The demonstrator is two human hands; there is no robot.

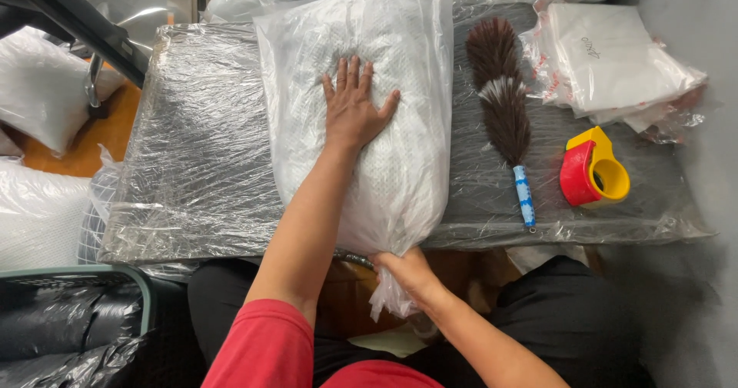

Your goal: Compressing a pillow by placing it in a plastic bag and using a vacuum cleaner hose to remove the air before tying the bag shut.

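Left hand (352, 107) open, flat, pressing bagged white pillow (400, 165) on table (200, 173); right hand (409, 271) pinching bag neck (387, 292) at 6 o'clock. Air-expelling step; closing neck calls for firm grip.

Bagged white pillow (400, 127): clear plastic package, under the flat left hand (352, 110); its gathered open end is pinched by the right hand (407, 269).
Stack of flat bags (607, 58): clear with white contents and red edging, well right of the left fingertips.
Bagged white bundles (46, 88): well left of the fingers.
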